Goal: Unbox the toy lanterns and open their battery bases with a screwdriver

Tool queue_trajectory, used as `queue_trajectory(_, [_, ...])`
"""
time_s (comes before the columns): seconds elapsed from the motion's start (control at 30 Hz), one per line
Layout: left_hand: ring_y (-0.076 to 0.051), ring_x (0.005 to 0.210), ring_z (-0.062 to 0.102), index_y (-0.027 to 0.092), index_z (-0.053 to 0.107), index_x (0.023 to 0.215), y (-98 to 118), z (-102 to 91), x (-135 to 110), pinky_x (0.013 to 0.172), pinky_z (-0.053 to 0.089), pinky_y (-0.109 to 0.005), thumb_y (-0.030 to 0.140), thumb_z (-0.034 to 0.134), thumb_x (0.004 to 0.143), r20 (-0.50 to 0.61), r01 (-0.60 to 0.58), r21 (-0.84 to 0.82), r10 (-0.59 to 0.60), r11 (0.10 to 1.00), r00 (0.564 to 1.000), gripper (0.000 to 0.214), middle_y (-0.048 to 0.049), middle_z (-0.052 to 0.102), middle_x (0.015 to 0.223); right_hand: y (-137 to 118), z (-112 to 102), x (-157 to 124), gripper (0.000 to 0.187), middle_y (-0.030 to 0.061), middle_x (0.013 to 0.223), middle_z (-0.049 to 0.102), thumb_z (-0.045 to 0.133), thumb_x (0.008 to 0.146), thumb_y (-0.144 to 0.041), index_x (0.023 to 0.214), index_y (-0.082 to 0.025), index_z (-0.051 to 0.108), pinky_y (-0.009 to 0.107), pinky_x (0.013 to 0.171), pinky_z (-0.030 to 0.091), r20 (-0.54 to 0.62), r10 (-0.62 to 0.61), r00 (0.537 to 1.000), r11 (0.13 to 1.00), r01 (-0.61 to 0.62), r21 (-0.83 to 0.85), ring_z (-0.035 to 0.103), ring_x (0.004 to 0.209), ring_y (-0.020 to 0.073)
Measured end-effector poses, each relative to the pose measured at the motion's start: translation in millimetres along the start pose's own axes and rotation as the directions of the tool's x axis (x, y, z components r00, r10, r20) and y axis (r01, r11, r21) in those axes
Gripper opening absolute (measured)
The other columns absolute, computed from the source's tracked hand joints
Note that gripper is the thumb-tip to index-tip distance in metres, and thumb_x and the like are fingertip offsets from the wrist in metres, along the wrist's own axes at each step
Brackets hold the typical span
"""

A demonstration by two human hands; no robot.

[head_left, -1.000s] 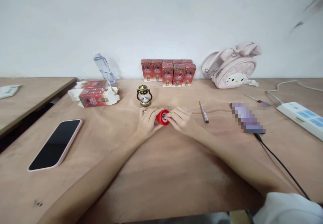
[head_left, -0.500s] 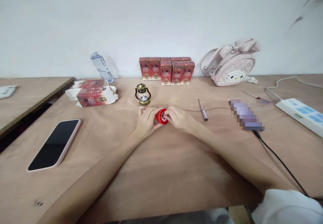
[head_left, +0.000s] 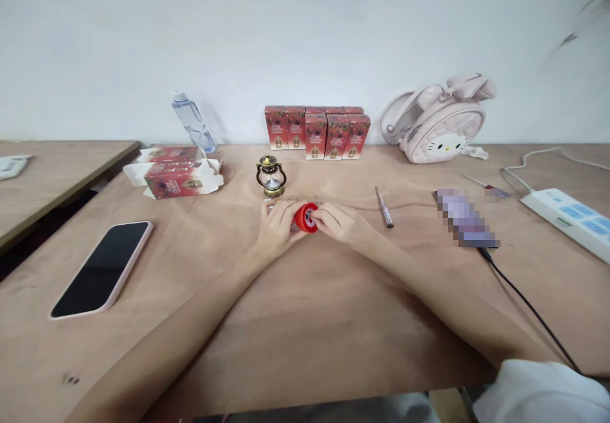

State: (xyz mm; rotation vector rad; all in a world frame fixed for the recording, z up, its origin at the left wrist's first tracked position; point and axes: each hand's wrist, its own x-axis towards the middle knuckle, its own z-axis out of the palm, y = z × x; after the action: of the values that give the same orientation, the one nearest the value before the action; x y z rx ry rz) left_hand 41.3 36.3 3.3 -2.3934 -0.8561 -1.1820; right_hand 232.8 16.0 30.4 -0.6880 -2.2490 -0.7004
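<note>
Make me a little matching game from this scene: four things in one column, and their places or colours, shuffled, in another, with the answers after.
Things
1. Lantern
2. Hello Kitty bag
3. Red round part
4. Water bottle

Places or colours
A. In the left hand, with fingertips of the right hand at its opening
B. Behind the opened carton
C. Pale pink
D. Standing just beyond the left hand

Pairs: 1-D, 2-C, 3-A, 4-B

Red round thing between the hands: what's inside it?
Inside the red round thing, a pale part with small dark details shows. The right hand partly covers the opening, hiding the rest.
</note>
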Motion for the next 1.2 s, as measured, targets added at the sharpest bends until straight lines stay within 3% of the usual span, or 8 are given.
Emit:
queue_trajectory(0.57, [-0.023,0.086,0.062,0.013,0.047,0.116,0.8,-0.6,2.6,0.078,0.033,-0.036,0.036,0.051,0.087,-0.001,-0.085,0.014,0.085,0.996,0.996,0.037,-0.0116,0.067,0.097,0.9,3.3,-2.6,0.015,0.0023,0.070,0.058,0.042,0.091,-0.013,0.080,-0.014,0.052,0.023,0.054,0.041,0.023,0.005,1.000,0.999,-0.004,-0.031,0.054,0.060,0.0114])
queue_trajectory(0.87, [-0.023,0.087,0.062,0.014,0.046,0.118,0.5,0.5,1.3,0.079,0.033,-0.036,0.035,0.052,0.087,0.001,-0.086,-0.009,0.086,0.996,0.996,0.038,-0.0116,0.067,0.098,3.5,0.1,-0.4,0.015,0.0015,0.068,0.055,0.042,0.090,-0.013,0.078,-0.015,0.051,0.022,0.054,0.042,0.010,-0.037,0.999,0.999,0.038,-0.031,0.053,0.059,0.0109])
queue_trajectory(1.2, [-0.022,0.090,0.062,0.015,0.046,0.118,1.3,-0.2,1.7,0.081,0.034,-0.036,0.039,0.051,0.087,0.003,-0.067,-0.023,0.067,0.997,0.998,0.040,-0.0112,0.067,0.098,6.2,0.8,-2.3,0.015,0.0024,0.070,0.058,0.042,0.090,-0.012,0.078,-0.015,0.052,0.021,0.055,0.042,0.029,-0.005,1.000,0.999,0.003,0.052,0.055,0.061,0.0107])
